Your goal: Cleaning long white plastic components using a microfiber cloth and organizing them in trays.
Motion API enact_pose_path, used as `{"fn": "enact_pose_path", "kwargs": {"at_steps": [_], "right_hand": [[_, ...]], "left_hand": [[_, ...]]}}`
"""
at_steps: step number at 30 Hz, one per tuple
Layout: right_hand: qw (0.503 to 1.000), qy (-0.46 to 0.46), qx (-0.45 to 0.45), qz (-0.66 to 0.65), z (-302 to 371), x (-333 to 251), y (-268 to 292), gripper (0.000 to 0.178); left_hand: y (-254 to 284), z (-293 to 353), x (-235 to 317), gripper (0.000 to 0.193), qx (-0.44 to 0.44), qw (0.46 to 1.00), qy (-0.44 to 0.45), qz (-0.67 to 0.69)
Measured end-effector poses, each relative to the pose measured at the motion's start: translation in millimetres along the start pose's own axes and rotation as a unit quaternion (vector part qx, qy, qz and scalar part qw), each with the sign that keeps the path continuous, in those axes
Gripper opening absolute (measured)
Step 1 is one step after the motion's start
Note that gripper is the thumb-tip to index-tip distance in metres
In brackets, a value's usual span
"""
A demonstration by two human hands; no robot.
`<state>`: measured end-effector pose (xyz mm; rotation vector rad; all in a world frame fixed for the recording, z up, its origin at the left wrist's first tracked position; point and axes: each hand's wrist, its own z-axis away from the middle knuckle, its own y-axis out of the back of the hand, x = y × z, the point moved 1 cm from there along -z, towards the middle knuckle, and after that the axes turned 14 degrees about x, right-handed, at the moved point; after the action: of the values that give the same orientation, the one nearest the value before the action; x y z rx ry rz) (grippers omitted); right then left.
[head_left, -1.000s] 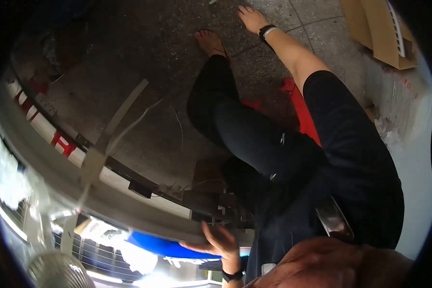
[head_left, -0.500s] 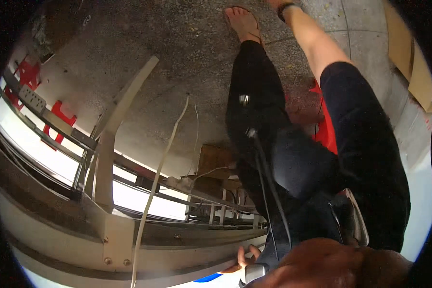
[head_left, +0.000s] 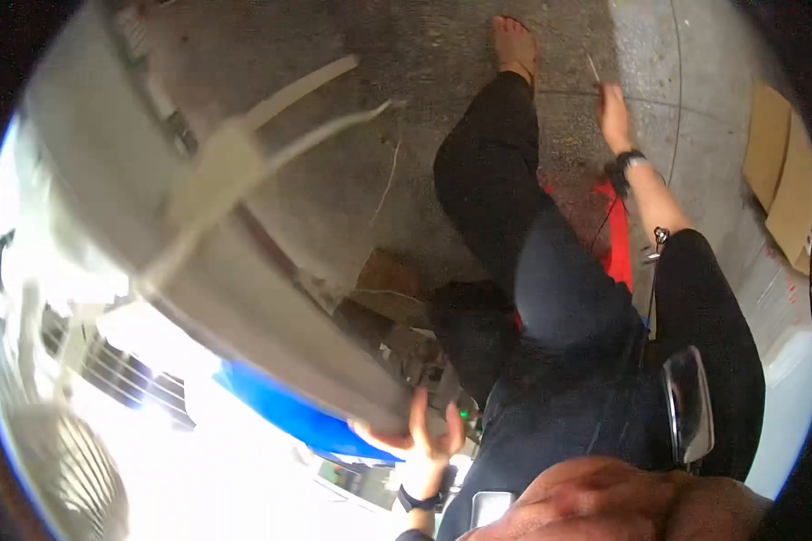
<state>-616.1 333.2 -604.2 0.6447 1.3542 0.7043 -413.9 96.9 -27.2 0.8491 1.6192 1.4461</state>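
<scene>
- We see a thin pale stick (head_left: pixel 593 68) right at the fingertips of the right hand (head_left: pixel 615 121), low over the speckled floor (head_left: pixel 568 135); from the grip it lies straight ahead, away from the body and slightly to the left.
- Its long axis runs nearly in line with the right forearm, slanting a touch leftward at the far end.
- The right hand is by far the nearer one; the left hand (head_left: pixel 429 444) is well apart, down by the end of the counter (head_left: pixel 289 329).
- On the right, we find the fingers stretched out and close together, but cannot tell whether the grip pinches the stick or only meets its near end (the tips are small and blurred here).
- On the left, the fingers are spread around the counter's edge, next to a blue sheet-like thing (head_left: pixel 289 410), with nothing small visible between them.
- The stick itself looks slim, straight and whitish, brighter than the grey ground behind it; we cannot make out its material, nor whether it lies flat or tilts up.
- Around the reaching arm we note a bare foot (head_left: pixel 515 47) to its left, something red (head_left: pixel 618 242) below the wrist, and brown cardboard (head_left: pixel 771 149) off to the right.
</scene>
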Motion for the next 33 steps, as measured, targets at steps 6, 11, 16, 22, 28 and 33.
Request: {"fn": "enact_pose_path", "kwargs": {"at_steps": [6, 11, 16, 22, 28, 33], "right_hand": [[0.989, 0.043, 0.025, -0.138, 65.1, -109.6, 126.8, 0.028], [0.879, 0.163, -0.006, -0.447, 124.0, -304.5, 310.2, 0.026], [0.748, 0.297, -0.323, -0.498, 266.0, -442.3, 378.1, 0.025], [0.609, 0.427, -0.508, -0.435, 395.3, -499.0, 387.0, 0.027], [0.632, 0.604, -0.352, -0.335, 376.3, -569.0, 387.0, 0.027], [0.710, 0.633, -0.162, -0.261, 253.2, -612.6, 321.9, 0.033]], "left_hand": [[6.7, -6.8, -14.4, 0.051, -0.003, 0.994, -0.023, 0.104], [65.7, 69.7, -8.7, 0.051, 0.179, 0.966, -0.009, 0.187], [85.9, 183.4, -41.8, 0.045, 0.330, 0.869, 0.105, 0.353], [85.9, 262.4, -72.0, 0.022, 0.429, 0.656, 0.276, 0.556], [92.0, 286.7, -147.9, 0.028, 0.391, 0.537, 0.397, 0.633], [67.7, 255.7, -180.9, 0.031, 0.328, 0.631, 0.404, 0.575]]}}
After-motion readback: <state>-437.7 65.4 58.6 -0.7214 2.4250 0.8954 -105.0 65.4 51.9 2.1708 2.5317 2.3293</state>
